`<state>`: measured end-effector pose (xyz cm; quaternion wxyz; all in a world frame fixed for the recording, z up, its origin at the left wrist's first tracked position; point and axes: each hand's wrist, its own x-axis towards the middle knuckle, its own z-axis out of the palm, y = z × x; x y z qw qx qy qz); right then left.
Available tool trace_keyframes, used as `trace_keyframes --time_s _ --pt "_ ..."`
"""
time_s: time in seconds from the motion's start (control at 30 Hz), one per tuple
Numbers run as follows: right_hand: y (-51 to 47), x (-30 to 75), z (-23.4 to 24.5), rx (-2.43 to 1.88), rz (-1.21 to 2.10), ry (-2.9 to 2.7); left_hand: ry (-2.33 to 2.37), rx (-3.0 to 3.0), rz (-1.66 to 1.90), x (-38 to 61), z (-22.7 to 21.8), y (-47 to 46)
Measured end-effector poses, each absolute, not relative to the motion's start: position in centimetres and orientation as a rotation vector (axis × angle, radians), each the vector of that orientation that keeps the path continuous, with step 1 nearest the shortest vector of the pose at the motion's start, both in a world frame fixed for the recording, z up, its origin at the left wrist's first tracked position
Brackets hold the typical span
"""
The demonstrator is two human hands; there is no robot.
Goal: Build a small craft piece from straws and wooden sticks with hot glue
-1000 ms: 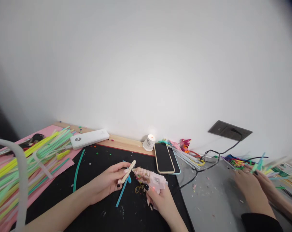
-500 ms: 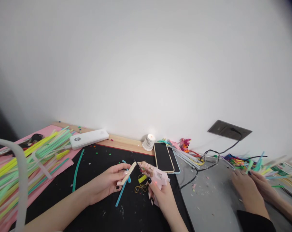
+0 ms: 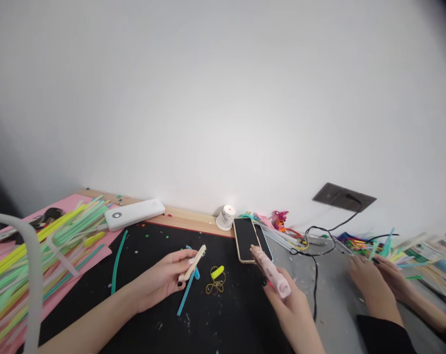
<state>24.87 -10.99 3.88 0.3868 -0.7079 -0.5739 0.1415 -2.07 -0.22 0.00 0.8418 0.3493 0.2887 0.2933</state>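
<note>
My left hand (image 3: pixel 171 275) pinches a cream fuzzy piece (image 3: pixel 193 264), seemingly bent pipe cleaner, between thumb and fingers. Just behind those fingers are a blue pipe cleaner (image 3: pixel 186 296) and a small blue shape (image 3: pixel 196 274); whether they are held too I cannot tell. My right hand (image 3: pixel 287 300) grips a pink hot glue gun (image 3: pixel 270 270), its nozzle pointing up and left, apart from the cream piece. Between my hands, a yellow piece (image 3: pixel 217 272) and a loop of thin brown cord (image 3: pixel 215 287) lie on the black mat (image 3: pixel 241 305).
Many pipe cleaners (image 3: pixel 71 241) cover pink paper at left, near a white power bank (image 3: pixel 134 215). Phones (image 3: pixel 247 241) and a paper cup (image 3: pixel 226 218) stand by the wall. A black cable (image 3: pixel 315 290) trails right, where another person's hands (image 3: pixel 373 282) work.
My right hand has drawn the glue gun away to the right and turned it. The left hand stays nearly in place, with the cream piece slightly rotated.
</note>
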Motion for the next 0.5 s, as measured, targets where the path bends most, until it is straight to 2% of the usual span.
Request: trace_keyframes --time_s 0.13,0.37,0.5 --pt "-13.0 28.4 3.2 -2.174 0.191 -1.426 0.635 0.737 0.628 -2.1 0.1 -0.3" --pt "-12.8 32.0 0.6 -2.589 -0.260 -1.467 0.531 0.734 0.656 -2.2 -0.4 -0.2" --pt "-12.3 32.7 -0.4 -2.746 -0.413 -1.521 0.480 0.751 0.672 -2.2 -0.5 -0.2"
